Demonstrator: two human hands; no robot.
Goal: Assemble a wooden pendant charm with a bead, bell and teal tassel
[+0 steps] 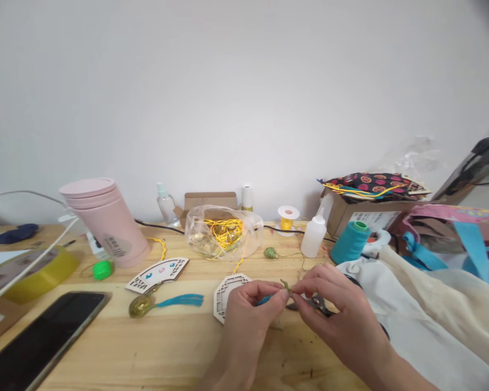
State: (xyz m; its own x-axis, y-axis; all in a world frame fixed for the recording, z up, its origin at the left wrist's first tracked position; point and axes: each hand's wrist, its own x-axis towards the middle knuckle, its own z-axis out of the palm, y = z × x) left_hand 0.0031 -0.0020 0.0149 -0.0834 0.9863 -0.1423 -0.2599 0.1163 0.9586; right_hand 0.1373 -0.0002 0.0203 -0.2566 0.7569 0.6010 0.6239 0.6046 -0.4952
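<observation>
My left hand [252, 315] and my right hand [338, 298] meet fingertip to fingertip over the table, both closed in a pinch. Between them a short piece of green thread [286, 284] sticks up. A bit of blue tassel [264, 300] shows under my left fingers; most of it is hidden. Partly behind my left hand lies an octagonal wooden lattice pendant [220, 298] with a yellow cord. Scissors [320, 305] lie beneath my right hand, partly covered. Farther back, a small ball of green thread [270, 253] trails a strand toward my hands.
Left are a fan-shaped pendant [158, 276] with a blue tassel, a phone [44, 336], yellow tape [44, 277] and a pink tumbler [110, 222]. Behind stand a bag of yellow cords [224, 233], a white squeeze bottle [314, 236] and a teal thread cone [349, 243]. Pale cloth [424, 320] covers the right.
</observation>
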